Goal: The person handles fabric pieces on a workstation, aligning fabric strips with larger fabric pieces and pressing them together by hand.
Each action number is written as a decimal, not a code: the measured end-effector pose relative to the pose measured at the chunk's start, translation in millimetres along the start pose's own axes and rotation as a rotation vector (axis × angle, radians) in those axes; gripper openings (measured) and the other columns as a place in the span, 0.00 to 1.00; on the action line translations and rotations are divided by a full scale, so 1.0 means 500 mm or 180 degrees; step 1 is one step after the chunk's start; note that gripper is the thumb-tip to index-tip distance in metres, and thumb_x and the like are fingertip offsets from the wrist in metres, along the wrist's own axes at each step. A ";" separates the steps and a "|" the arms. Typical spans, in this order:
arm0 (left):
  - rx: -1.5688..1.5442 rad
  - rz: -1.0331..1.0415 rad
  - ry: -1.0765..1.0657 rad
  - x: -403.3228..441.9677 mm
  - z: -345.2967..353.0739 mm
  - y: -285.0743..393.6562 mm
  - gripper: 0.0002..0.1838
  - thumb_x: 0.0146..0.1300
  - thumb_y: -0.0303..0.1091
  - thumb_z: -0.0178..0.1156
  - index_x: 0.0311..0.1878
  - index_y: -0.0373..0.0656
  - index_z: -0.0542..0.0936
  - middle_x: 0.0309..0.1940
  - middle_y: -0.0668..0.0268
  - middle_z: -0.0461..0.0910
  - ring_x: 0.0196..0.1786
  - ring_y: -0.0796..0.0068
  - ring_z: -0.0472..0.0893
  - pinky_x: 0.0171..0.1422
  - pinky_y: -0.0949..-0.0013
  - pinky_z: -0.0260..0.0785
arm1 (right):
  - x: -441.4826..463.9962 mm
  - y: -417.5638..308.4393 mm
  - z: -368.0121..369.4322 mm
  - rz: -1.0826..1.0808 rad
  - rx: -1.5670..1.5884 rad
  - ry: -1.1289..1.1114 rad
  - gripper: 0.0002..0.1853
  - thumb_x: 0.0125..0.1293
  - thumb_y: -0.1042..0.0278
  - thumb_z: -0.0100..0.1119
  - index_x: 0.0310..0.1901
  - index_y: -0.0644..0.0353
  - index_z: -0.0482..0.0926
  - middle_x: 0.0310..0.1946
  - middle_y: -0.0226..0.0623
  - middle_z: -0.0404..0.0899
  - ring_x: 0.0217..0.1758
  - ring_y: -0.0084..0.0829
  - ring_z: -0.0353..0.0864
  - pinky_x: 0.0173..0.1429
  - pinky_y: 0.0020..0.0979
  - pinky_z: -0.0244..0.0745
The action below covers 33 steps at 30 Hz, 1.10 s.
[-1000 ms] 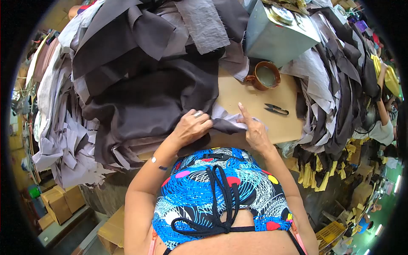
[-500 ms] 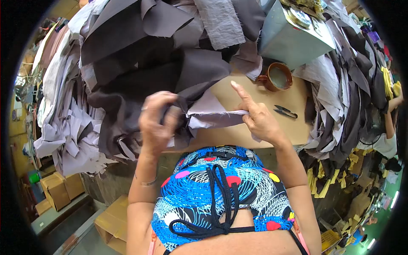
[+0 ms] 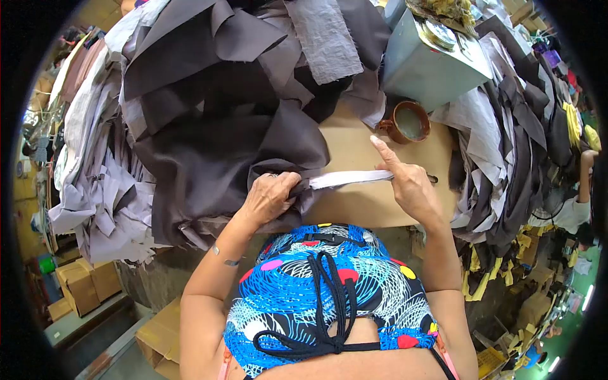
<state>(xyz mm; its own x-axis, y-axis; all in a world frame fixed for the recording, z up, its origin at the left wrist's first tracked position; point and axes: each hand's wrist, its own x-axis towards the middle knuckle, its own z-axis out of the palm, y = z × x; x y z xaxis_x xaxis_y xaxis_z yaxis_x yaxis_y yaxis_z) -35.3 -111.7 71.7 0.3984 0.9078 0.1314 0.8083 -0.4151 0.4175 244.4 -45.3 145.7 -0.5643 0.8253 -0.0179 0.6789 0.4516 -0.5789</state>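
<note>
My left hand (image 3: 271, 195) is closed on a gathered edge of dark fabric (image 3: 209, 155) at the front of the table. From there a narrow pale folded strip of cloth (image 3: 351, 179) stretches to my right hand (image 3: 415, 190). My right hand grips the strip's far end between thumb and curled fingers, its index finger pointing up and away. Behind that hand, thread snips (image 3: 433, 179) are mostly hidden; only a small end shows. A brown mug (image 3: 410, 121) with cloudy liquid stands just beyond my right fingertip.
Dark and pale cloth pieces (image 3: 240, 38) are heaped at the back. More cloth hangs at the left (image 3: 104, 183) and right (image 3: 500, 145). A grey metal box (image 3: 418, 63) stands behind the mug on the tan tabletop (image 3: 361, 212). Another person's arm (image 3: 586, 177) shows far right.
My left hand has moved right and closed on the dark fabric. My right hand has shifted right, partly covering the snips. The pale cloth between them is now a taut, narrow strip.
</note>
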 end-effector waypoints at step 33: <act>0.1192 0.0663 -0.0008 -0.029 0.067 0.015 0.21 0.54 0.36 0.51 0.53 0.50 0.74 0.50 0.72 0.73 0.31 0.78 0.75 0.32 0.70 0.62 | -0.011 0.166 0.170 -0.0500 -0.0583 0.0806 0.30 0.53 0.85 0.46 0.61 0.55 0.68 0.55 0.42 0.73 0.58 0.43 0.72 0.64 0.42 0.64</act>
<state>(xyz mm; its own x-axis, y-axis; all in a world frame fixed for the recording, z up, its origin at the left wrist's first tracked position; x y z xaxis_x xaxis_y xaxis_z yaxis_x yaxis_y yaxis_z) -20.3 -130.2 42.8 0.5704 0.8023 0.1760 0.8119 -0.5831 0.0269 264.0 -41.3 28.3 -0.5499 0.7884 0.2759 0.6789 0.6142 -0.4022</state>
